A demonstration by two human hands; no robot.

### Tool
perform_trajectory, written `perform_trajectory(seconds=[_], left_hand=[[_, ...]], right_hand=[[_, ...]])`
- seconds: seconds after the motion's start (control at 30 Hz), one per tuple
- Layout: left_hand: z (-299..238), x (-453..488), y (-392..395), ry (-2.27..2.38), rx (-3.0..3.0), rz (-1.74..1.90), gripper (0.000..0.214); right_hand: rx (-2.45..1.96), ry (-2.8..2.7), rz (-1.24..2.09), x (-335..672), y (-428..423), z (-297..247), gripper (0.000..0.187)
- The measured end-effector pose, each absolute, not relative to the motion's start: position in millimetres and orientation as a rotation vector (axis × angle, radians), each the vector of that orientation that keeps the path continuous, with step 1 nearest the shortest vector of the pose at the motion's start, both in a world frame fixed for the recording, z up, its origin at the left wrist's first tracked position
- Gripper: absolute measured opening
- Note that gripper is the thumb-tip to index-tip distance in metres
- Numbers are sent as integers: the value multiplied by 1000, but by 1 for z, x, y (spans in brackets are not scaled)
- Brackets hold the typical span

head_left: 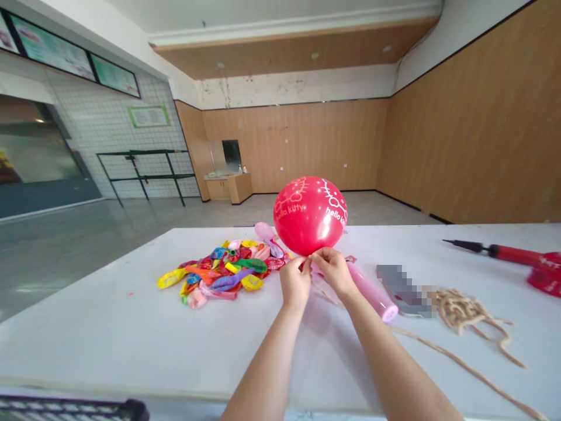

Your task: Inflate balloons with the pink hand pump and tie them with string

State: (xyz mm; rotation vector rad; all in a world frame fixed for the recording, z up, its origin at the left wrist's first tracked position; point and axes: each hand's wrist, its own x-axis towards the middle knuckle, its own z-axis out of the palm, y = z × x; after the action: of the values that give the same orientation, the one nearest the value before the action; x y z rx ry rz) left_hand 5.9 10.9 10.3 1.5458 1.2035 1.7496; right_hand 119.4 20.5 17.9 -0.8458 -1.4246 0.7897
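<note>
An inflated red balloon (310,214) with white print floats just above the white table (109,333), held by its neck. My left hand (294,283) and my right hand (333,270) both pinch the neck at the bottom of the balloon, fingers closed together. A pink hand pump (373,294) lies on the table right behind my right hand. A heap of several flat coloured balloons (221,271) lies to the left of my hands.
Tan string (464,311) lies coiled at the right, trailing toward the near edge. A red pump (511,254) rests at the far right. A blurred flat object (401,288) lies beside the pink pump. A dark basket rim (70,406) shows at the bottom left.
</note>
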Motion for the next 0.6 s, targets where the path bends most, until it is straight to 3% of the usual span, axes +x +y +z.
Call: perform_trajectory(seconds=[0.33,0.6], left_hand=[[6,10,9,1232,1449,1777,20],[15,14,12,926,823,1711,19]], right_hand=[[-820,-1596,656,110,8,21,19],[-987,-1339,728,119,18,15,34]])
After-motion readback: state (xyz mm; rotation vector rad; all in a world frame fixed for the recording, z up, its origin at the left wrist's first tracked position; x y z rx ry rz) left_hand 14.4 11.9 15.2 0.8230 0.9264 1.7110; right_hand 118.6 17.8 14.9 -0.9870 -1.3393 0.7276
